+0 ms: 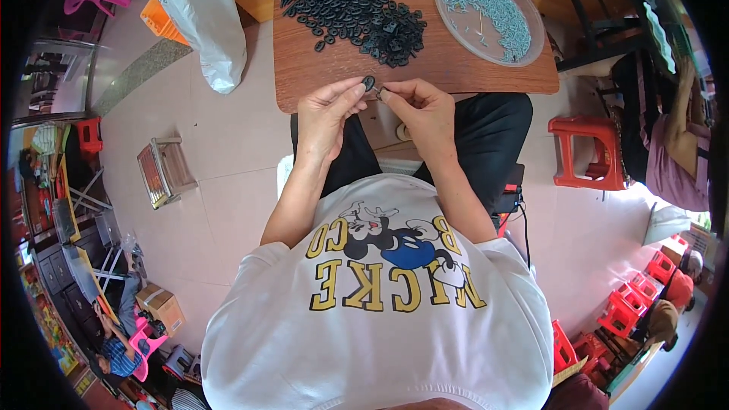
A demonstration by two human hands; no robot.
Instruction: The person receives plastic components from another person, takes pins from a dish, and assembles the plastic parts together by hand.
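Observation:
My left hand [328, 115] pinches a small black oval plastic piece [369, 83] between thumb and fingers, just off the table's near edge. Close against it, my right hand [422, 112] has thumb and forefinger pressed together. A thin, light sliver shows between the two hands, too small to name. What the right fingertips grip is mostly hidden. Beyond my hands, a heap of similar black pieces [342, 7] covers the far left of the brown table [471, 80]. At the right, a round clear tray [440, 11] holds many small blue-grey pieces that look like screws.
A white sack [201, 23] and an orange crate [158, 21] stand left of the table. A small metal-framed stool [168, 171] is on the floor at the left. To the right are a red stool [583, 153] and a seated person [683, 144]. Another person [121, 353] sits lower left.

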